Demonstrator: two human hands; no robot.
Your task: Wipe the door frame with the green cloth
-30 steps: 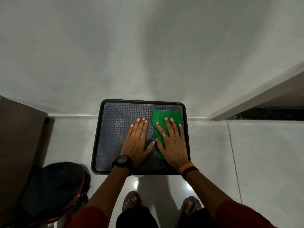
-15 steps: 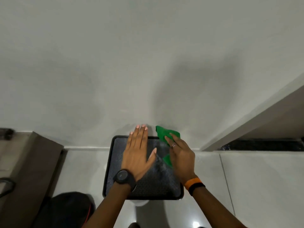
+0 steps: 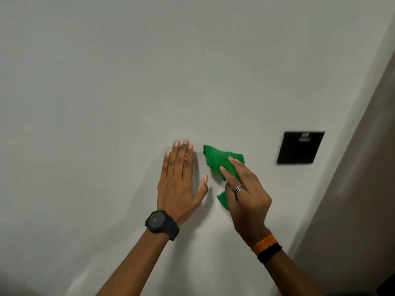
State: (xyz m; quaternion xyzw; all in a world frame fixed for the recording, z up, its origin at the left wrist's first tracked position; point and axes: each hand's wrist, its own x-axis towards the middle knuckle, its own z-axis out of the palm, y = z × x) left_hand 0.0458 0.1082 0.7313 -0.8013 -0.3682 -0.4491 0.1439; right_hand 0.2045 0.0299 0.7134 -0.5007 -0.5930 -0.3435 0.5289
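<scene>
the green cloth (image 3: 218, 161) is showing a soft, finely knitted weave, matt and crumpled. the wall (image 3: 106, 82) is looking smooth and matt, painted a pale grey. the switch plate (image 3: 299, 148) is appearing as a dark, flat, slightly glossy panel. the door frame (image 3: 363, 167) is showing a smooth brownish surface with a faint sheen. the watch (image 3: 159, 222) is looking like matt black plastic or rubber, and the orange wristband (image 3: 264, 244) is looking like woven fabric.

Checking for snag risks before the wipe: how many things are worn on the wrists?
3. A black watch on the left wrist; an orange band and a black band just below it on the right wrist. None appear hidden.
</scene>
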